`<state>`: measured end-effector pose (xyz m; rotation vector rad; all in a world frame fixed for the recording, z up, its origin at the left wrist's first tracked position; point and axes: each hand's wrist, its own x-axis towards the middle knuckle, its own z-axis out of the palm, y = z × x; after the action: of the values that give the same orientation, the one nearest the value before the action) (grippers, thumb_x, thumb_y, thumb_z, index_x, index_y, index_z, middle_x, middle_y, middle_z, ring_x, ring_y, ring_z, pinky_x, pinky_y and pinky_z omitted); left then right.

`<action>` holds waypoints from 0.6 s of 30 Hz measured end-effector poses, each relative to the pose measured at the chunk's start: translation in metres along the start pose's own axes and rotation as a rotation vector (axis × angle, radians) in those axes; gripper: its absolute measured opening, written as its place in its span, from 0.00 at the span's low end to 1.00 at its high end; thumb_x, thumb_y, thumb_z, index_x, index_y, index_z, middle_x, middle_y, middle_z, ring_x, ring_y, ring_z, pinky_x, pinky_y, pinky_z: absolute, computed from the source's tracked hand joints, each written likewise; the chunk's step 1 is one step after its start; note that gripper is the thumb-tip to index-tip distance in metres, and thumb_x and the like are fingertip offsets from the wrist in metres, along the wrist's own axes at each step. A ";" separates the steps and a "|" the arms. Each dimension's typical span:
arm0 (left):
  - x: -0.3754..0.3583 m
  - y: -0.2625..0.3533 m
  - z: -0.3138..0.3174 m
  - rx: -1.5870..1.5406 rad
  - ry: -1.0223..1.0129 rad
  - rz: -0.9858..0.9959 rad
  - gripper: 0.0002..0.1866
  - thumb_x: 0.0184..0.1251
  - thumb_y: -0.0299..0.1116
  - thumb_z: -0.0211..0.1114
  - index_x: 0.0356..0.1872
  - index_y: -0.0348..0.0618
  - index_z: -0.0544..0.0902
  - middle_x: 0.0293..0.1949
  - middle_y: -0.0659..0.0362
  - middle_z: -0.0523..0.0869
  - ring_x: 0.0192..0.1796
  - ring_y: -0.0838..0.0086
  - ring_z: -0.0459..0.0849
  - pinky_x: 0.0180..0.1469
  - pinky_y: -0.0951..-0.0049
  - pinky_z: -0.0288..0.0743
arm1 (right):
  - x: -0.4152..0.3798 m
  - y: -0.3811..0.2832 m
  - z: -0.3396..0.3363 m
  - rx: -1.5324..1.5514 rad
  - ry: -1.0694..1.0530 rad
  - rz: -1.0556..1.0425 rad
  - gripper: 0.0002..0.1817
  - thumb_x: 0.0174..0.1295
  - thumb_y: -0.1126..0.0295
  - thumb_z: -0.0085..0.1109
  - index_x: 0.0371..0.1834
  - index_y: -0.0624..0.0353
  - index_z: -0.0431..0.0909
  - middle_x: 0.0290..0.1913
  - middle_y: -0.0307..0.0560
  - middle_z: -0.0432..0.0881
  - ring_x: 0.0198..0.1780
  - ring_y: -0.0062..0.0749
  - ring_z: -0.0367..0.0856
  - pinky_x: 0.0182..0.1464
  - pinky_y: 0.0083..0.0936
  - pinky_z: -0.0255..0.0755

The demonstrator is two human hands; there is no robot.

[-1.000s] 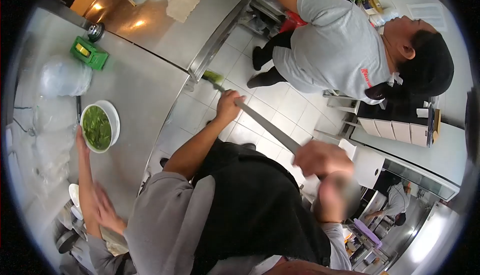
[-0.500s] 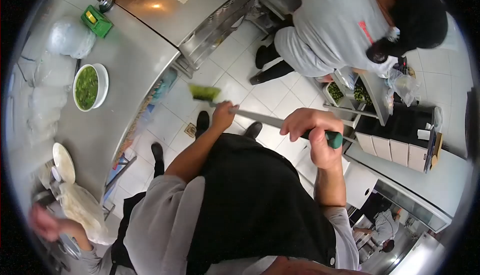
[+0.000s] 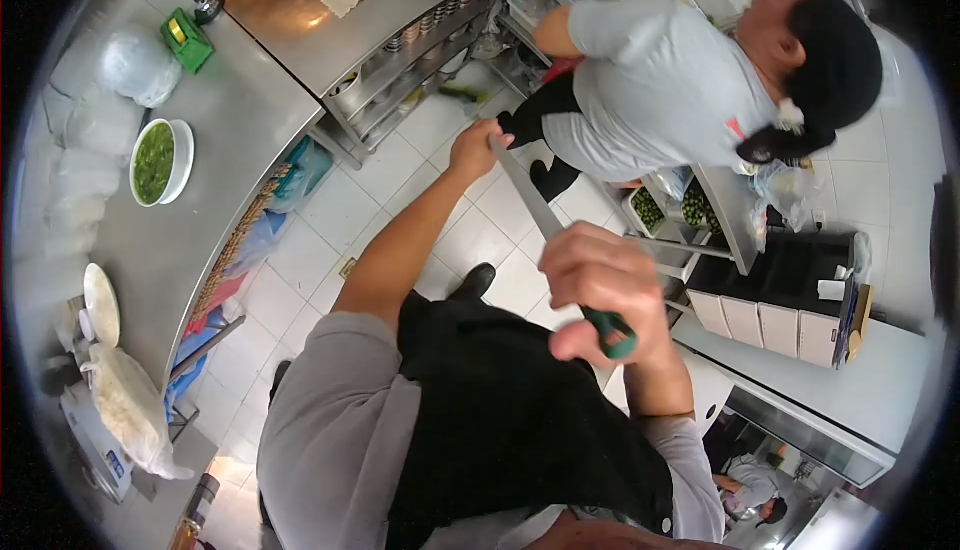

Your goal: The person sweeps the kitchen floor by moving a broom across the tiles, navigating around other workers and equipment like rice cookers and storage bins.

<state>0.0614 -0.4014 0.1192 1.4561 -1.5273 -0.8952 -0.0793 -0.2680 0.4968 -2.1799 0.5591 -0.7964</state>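
Observation:
A long grey broom handle (image 3: 527, 192) runs away from me over the tiled floor. Near its green end cap (image 3: 612, 334), my right hand (image 3: 605, 285) is wrapped round it. Farther down, my left hand (image 3: 480, 150) grips the same handle with bent fingers, its arm stretched forward. The green bristles (image 3: 462, 93) are beyond my left hand, low by the foot of the metal shelving, blurred. The handle's stretch between my left hand and the bristles is hard to make out.
A co-worker (image 3: 665, 90) in a grey shirt stands close at the right front. Steel counter (image 3: 240, 140) on the left holds a bowl of greens (image 3: 155, 162). Shelving (image 3: 400, 60) is ahead. Green fruit bins (image 3: 648, 212) and black-topped drawers (image 3: 770, 305) are at the right.
My left hand and the bristles have moved forward and to the right, toward the shelving. My right hand has shifted slightly left and toward me. The other person's hand at lower left is gone.

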 end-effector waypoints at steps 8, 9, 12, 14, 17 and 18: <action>0.033 -0.112 0.060 -0.072 0.006 0.041 0.16 0.71 0.47 0.74 0.41 0.45 0.83 0.47 0.52 0.86 0.54 0.51 0.84 0.60 0.57 0.77 | 0.019 0.083 0.064 0.037 0.269 0.224 0.23 0.67 0.56 0.75 0.29 0.63 0.76 0.32 0.50 0.81 0.40 0.49 0.86 0.43 0.38 0.78; 0.007 -0.101 0.046 -0.026 -0.010 0.040 0.15 0.72 0.45 0.74 0.40 0.44 0.83 0.44 0.50 0.86 0.51 0.50 0.84 0.57 0.55 0.78 | 0.020 0.070 0.063 0.105 0.307 0.245 0.27 0.74 0.49 0.67 0.28 0.64 0.77 0.31 0.49 0.83 0.38 0.48 0.87 0.43 0.39 0.80; -0.100 -0.088 0.005 -0.045 0.090 0.043 0.16 0.69 0.42 0.75 0.31 0.43 0.80 0.33 0.49 0.82 0.42 0.47 0.82 0.46 0.49 0.76 | 0.020 0.040 0.052 0.293 0.360 0.294 0.34 0.78 0.40 0.59 0.28 0.64 0.76 0.28 0.51 0.82 0.36 0.48 0.87 0.37 0.40 0.83; -0.160 -0.080 -0.032 0.082 0.021 -0.037 0.17 0.69 0.42 0.76 0.29 0.42 0.79 0.31 0.49 0.81 0.39 0.48 0.82 0.43 0.47 0.75 | 0.023 0.018 0.047 0.408 0.377 0.345 0.38 0.77 0.34 0.53 0.28 0.64 0.75 0.26 0.52 0.80 0.34 0.47 0.87 0.32 0.40 0.85; -0.222 -0.062 -0.074 0.075 0.082 -0.190 0.19 0.70 0.41 0.74 0.25 0.41 0.78 0.29 0.47 0.81 0.38 0.46 0.83 0.42 0.46 0.74 | 0.015 0.001 0.054 0.534 0.397 0.411 0.39 0.75 0.31 0.52 0.32 0.64 0.75 0.26 0.54 0.79 0.32 0.49 0.86 0.32 0.43 0.87; -0.226 -0.052 -0.079 0.084 0.114 -0.204 0.20 0.70 0.41 0.74 0.24 0.40 0.78 0.28 0.47 0.81 0.37 0.45 0.83 0.42 0.45 0.74 | 0.012 -0.001 0.053 0.604 0.408 0.388 0.39 0.75 0.31 0.52 0.34 0.65 0.76 0.27 0.55 0.80 0.32 0.50 0.86 0.32 0.43 0.87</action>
<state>0.1524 -0.1765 0.0838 1.7178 -1.3643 -0.8580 -0.0344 -0.2485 0.4736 -1.3132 0.7908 -1.0347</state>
